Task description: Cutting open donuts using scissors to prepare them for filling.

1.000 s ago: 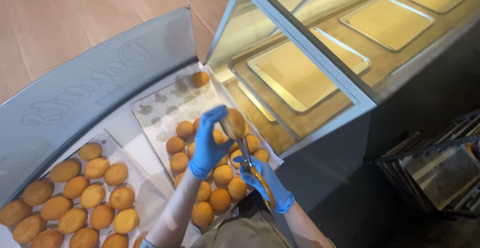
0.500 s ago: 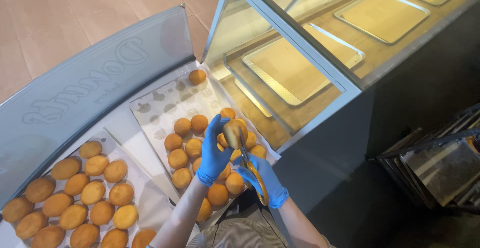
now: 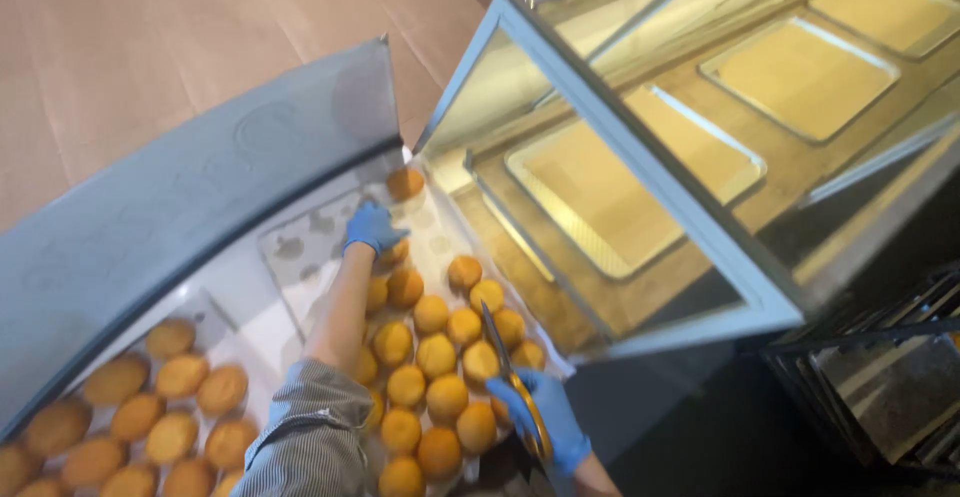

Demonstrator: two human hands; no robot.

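— Stretched forward now, that left hand (image 3: 372, 228); its fingers seem pressed onto a bun (image 3: 394, 252) on the far tray (image 3: 300, 257).
— Right hand (image 3: 545, 419) grips orange-handled tongs (image 3: 512, 382) over the near buns (image 3: 440, 377).

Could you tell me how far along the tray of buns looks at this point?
Most of the tray already holds buns. The left hand is setting one down near the far end; the right hand holds scissors. Several far spots remain bare.
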